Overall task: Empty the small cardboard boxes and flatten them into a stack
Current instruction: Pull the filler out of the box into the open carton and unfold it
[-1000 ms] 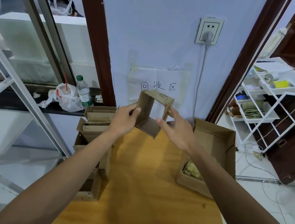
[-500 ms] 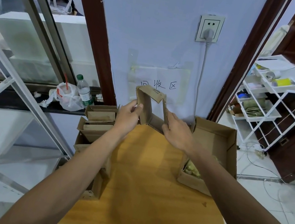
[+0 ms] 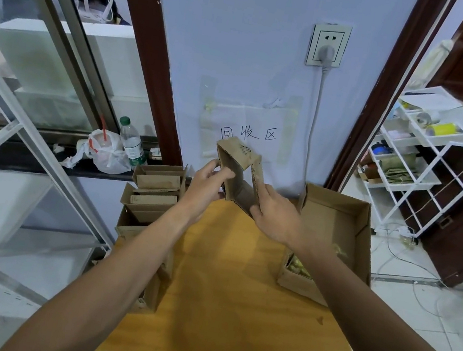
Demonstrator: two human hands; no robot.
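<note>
A small open-ended cardboard box [image 3: 239, 173] hangs in the air above the far edge of the wooden table [image 3: 233, 299], squeezed narrow into a slanted sleeve. My left hand [image 3: 207, 183] grips its left wall, thumb inside. My right hand [image 3: 276, 214] presses and holds its right wall from outside. A row of several more small cardboard boxes [image 3: 156, 190] stands along the table's left edge. A large open cardboard box [image 3: 336, 224] on the right holds yellowish items [image 3: 298, 264] in its near corner.
A wall with a socket [image 3: 329, 45] and a paper sign [image 3: 247, 131] rises just behind the table. A water bottle [image 3: 131, 142] and plastic bag [image 3: 104, 153] sit on the left ledge. A white wire rack [image 3: 418, 159] stands at right. Cables lie on the floor.
The held box has been pressed from a square sleeve into a narrow slanted one. Both hands have come closer together and lifted slightly toward the wall.
</note>
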